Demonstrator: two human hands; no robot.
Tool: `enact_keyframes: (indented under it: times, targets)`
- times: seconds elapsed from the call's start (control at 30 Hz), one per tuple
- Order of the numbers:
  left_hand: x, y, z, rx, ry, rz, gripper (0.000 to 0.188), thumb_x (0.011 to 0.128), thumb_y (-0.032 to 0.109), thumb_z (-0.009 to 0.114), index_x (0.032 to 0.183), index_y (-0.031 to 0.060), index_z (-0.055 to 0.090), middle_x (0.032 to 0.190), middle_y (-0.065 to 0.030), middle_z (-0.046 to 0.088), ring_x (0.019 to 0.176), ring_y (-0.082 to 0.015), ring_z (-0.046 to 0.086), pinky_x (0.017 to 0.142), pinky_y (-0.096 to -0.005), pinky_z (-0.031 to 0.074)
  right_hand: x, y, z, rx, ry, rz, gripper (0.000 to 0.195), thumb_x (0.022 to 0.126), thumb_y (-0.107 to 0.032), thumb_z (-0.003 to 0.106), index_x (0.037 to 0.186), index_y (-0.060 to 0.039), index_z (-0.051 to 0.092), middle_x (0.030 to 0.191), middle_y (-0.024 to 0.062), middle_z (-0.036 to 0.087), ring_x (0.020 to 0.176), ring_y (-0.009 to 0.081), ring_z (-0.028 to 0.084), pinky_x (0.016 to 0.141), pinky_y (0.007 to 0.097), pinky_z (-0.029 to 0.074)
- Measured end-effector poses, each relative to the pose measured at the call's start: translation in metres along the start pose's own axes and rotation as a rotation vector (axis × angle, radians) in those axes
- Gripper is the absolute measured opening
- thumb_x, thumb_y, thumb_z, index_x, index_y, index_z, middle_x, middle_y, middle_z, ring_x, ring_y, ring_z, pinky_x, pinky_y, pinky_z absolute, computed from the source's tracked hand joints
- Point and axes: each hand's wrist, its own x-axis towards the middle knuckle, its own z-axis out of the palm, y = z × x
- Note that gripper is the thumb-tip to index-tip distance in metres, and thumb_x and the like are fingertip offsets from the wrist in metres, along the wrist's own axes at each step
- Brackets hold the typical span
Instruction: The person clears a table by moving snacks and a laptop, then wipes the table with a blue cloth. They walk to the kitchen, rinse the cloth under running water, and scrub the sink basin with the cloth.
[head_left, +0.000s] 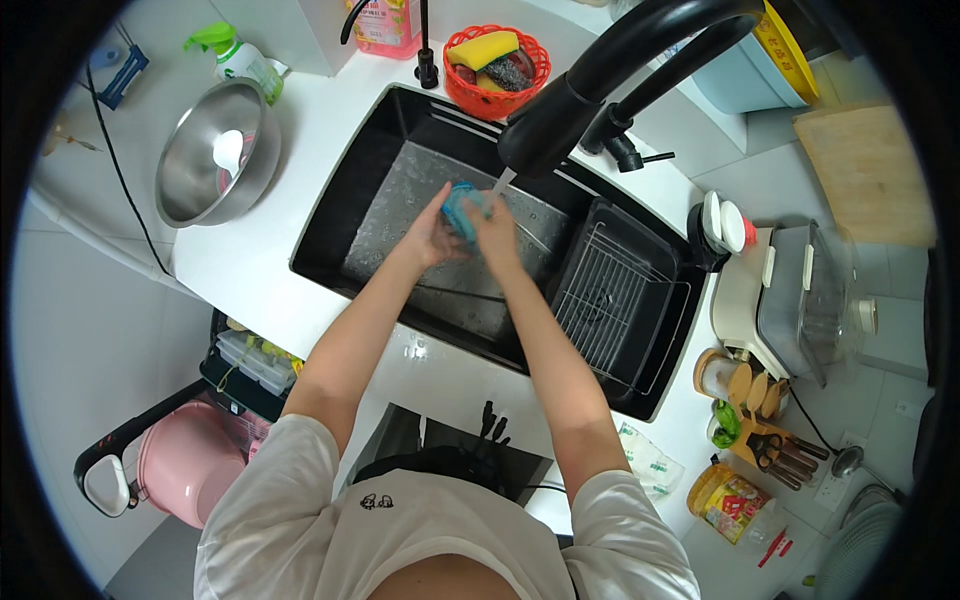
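Note:
Over the black sink (322, 225), my left hand (435, 232) and my right hand (491, 225) are both at a blue item (459, 210), perhaps a cloth or scrubber; motion blurs it. My right hand's fingers press on it from the right, while my left hand supports it from the left with some fingers spread. A stream of water (501, 182) runs from the black faucet (536, 135) beside my right hand. The sink's floor is wet. A thin light rod or edge shows right of my right hand; what it is cannot be told.
A wire rack (611, 292) sits in the sink's right part. A red plastic basket (491, 101) with sponges stands behind the sink. On the left counter is a steel bowl (262, 150) near a spray bottle (247, 64). A knife block (750, 442) and jars stand at the right.

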Motion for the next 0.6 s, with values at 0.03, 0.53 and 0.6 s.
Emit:
enact_keyframes:
  times: [0.03,0.53,0.6]
  targets:
    - [0.001,-0.002,0.003,-0.072,-0.075,-0.009,0.047,0.082,0.039,0.051,0.120,0.0116,0.043,0.108,-0.0093,0.051,0.103,-0.0271,0.047,0.095,-0.0513,0.029,-0.008,-0.011,0.011,-0.103,0.008,-0.077,0.030,0.079,-0.031,0.060,0.084,-0.0014,0.055,0.078,0.0106,0.060,0.071,0.0185,0.057,0.064,0.0334,0.043]
    - [0.019,-0.023,0.006,0.029,0.280,0.219,0.030,0.087,0.023,0.047,0.107,0.0005,0.051,0.092,-0.0080,0.057,0.084,-0.0179,0.056,0.072,-0.0316,0.047,0.012,-0.023,0.003,-0.576,-0.132,0.198,0.044,0.088,-0.041,0.033,0.084,-0.0110,0.066,0.079,0.0212,0.060,0.073,0.0392,0.058,0.071,0.0462,0.045]
    - [0.026,-0.015,-0.001,0.076,0.205,0.211,0.030,0.086,0.020,0.048,0.107,-0.0020,0.050,0.091,-0.0086,0.058,0.083,-0.0177,0.056,0.071,-0.0297,0.047,0.019,0.020,-0.003,-0.552,-0.077,0.307,0.045,0.089,-0.041,0.032,0.087,-0.0103,0.065,0.085,0.0223,0.060,0.079,0.0395,0.057,0.073,0.0456,0.044]
